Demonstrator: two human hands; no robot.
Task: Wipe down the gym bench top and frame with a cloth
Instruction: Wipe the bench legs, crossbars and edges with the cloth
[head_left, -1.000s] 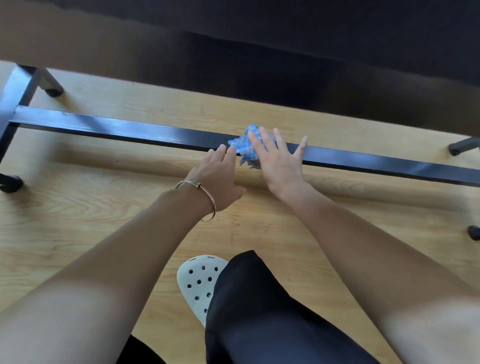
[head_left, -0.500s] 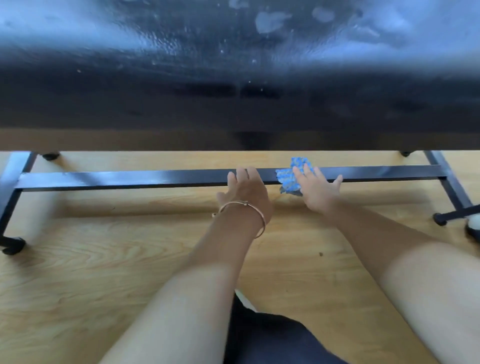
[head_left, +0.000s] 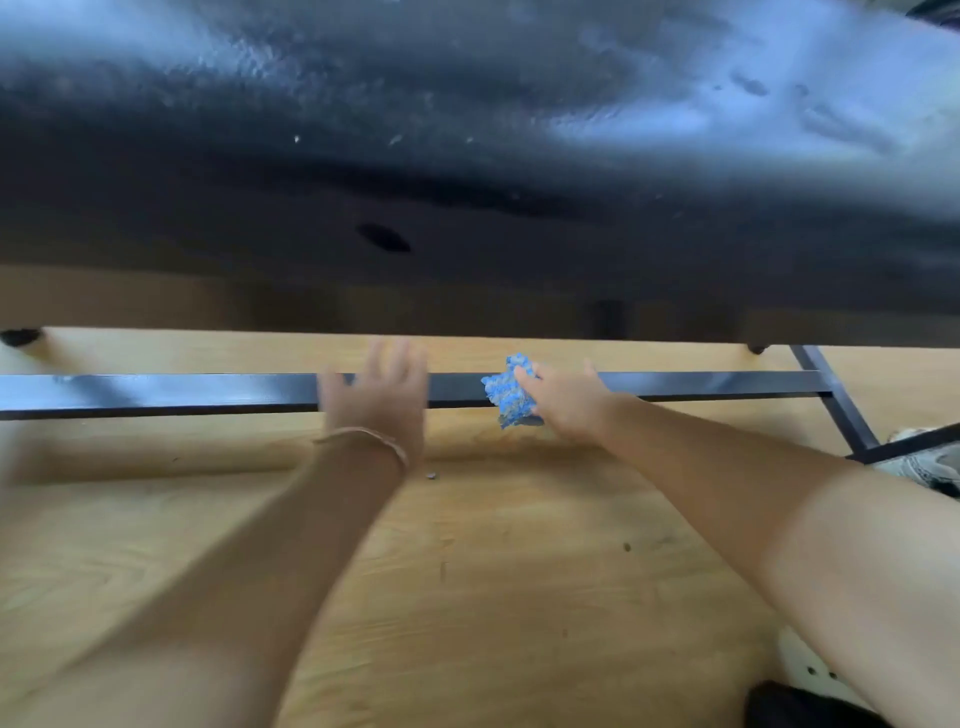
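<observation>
The black padded bench top (head_left: 467, 130) fills the upper half of the view, its glossy skin catching pale light toward the right end. The whole view is motion-blurred, and no print or label on the pad can be read. Below the bench top's near edge, the low black frame bar (head_left: 156, 395) runs from the left edge of the view to a slanted cross leg (head_left: 836, 400) at the bench's right end. A dark foot cap (head_left: 21, 336) shows at the left, just under the pad's edge.

The blue cloth (head_left: 506, 392) lies bunched on the frame bar, right of the bar's middle. One corner of it hangs over the bar's near side. The right hand (head_left: 569, 402) lies on the cloth's right part and presses it to the bar. The fingers reach out over the cloth rather than closing round it, though blur hides the fingertips.

The left hand (head_left: 376, 397) rests flat across the same bar, well left of the cloth and apart from it. Its fingers are straight and slightly spread, holding nothing. A thin bracelet (head_left: 363, 439) circles that wrist.

All this stands on a light wooden floor (head_left: 467, 571). A grey shoe (head_left: 930, 462) sits near the cross leg at the right edge. A white perforated clog (head_left: 810, 670) and a dark trouser leg (head_left: 800, 709) show at the lower right.
</observation>
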